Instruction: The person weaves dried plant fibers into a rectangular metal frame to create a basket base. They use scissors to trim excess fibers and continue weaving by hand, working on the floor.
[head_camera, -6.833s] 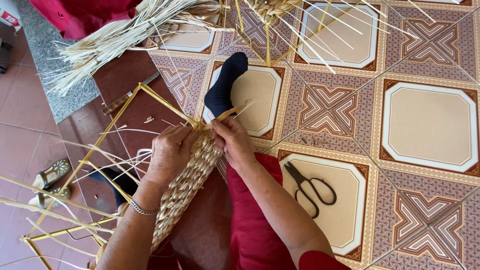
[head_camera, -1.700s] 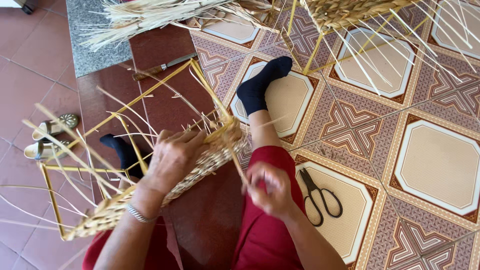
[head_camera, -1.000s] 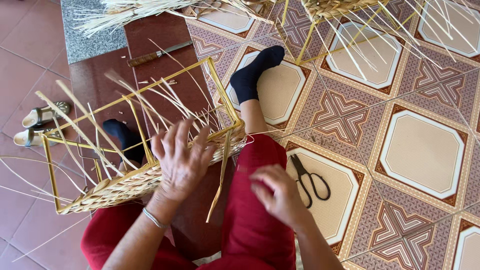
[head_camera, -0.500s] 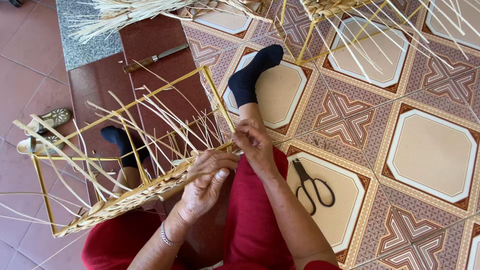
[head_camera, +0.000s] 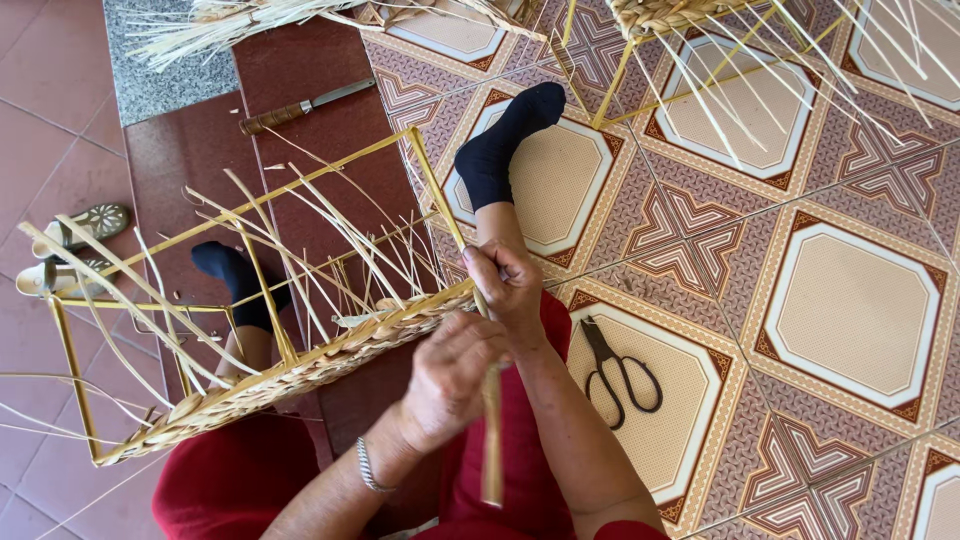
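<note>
Where the two hands meet at the near corner of the yellow wire frame (head_camera: 150, 235), the right hand (head_camera: 510, 285) is closed in a pinch on the end of the braided straw band (head_camera: 300, 370) just at the corner post, fingers curled tight. The left hand (head_camera: 450, 380), just beneath it, is wrapped around a flat straw strand (head_camera: 491, 440) that hangs down over the red trousers (head_camera: 230, 480); a bracelet (head_camera: 368, 468) sits on that wrist.

The band runs from the hands leftward along the lower rail of the frame, which lies tilted across the person's lap and legs, with loose straw ends (head_camera: 300, 230) sticking up out of it. The straw looks light and pliable along its length yet likely to crack if creased sharply, so it seems best held close to the weave, flat between fingers and thumb. The frame appears stiff and light, easiest to steady by a corner post.

Scissors (head_camera: 620, 365) lie on the patterned tile floor (head_camera: 850, 300) near the right forearm, and a knife (head_camera: 305, 103) lies well apart on the dark red mat (head_camera: 300, 60). Two black-socked feet (head_camera: 505, 145) show. How the strand passes between the fingers is hidden by the hands themselves, and a second frame (head_camera: 700, 30) is cut off by the top edge.
</note>
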